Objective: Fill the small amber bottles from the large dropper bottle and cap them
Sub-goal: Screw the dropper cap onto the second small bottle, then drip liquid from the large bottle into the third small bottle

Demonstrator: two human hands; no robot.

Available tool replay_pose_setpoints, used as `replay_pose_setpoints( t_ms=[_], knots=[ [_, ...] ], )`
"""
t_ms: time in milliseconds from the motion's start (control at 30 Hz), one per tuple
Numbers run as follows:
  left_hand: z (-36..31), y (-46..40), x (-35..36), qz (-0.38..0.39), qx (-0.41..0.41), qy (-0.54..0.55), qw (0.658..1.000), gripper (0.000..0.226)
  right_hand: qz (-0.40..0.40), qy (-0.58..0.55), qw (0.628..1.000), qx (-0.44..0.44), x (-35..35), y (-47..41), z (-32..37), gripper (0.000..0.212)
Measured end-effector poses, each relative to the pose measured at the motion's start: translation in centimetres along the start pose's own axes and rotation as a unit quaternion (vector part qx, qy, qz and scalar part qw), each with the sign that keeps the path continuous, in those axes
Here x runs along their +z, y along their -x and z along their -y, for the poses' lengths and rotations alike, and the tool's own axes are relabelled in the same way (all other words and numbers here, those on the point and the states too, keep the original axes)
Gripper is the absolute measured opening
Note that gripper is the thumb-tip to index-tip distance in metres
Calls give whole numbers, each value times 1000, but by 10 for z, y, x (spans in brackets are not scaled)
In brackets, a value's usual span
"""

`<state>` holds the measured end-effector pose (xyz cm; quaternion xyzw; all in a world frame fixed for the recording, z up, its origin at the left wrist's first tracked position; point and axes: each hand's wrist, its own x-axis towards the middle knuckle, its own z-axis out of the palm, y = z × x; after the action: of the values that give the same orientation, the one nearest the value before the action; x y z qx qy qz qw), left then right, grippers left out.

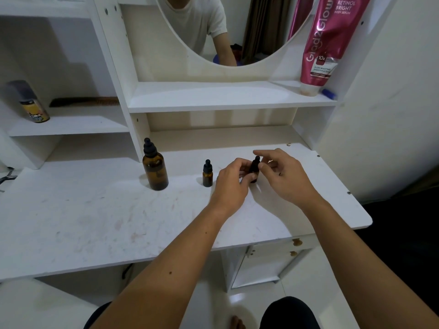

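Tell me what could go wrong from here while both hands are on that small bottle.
1. The left hand grips the held small amber bottle low while the right hand pinches its dropper cap; a slip could tip it and spill.
2. The other small amber bottle stands just beside the left hand; a wrist swing could topple it.
3. The fingers hide the cap's seating, so a crooked cap could go unnoticed.
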<state>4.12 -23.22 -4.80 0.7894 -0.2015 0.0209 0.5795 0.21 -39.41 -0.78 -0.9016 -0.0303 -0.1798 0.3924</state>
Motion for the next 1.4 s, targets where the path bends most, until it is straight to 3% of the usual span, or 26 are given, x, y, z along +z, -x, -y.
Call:
replay_pose_setpoints(
  t_ms=[267,633,900,1233,1400],
  knots=[
    [-1,0,-1,-11,-11,3,1000,19,-28,9,1000,-5,6,-3,-1,9],
    [-7,5,-3,-18,-8,6,1000,22,-53,-4,997,52,12,-1,3,17],
    [-14,22,-8,-30,-28,-14,999,45,-65,4,995,74,10,10,12,37],
    [-18,80,-62,-49,-85,76,992,39,-133,4,991,9,8,15,56,29],
    [-11,92,-107,-128,-101,58,985,31,-105,-33,993,-50,34,8,96,26]
  ],
)
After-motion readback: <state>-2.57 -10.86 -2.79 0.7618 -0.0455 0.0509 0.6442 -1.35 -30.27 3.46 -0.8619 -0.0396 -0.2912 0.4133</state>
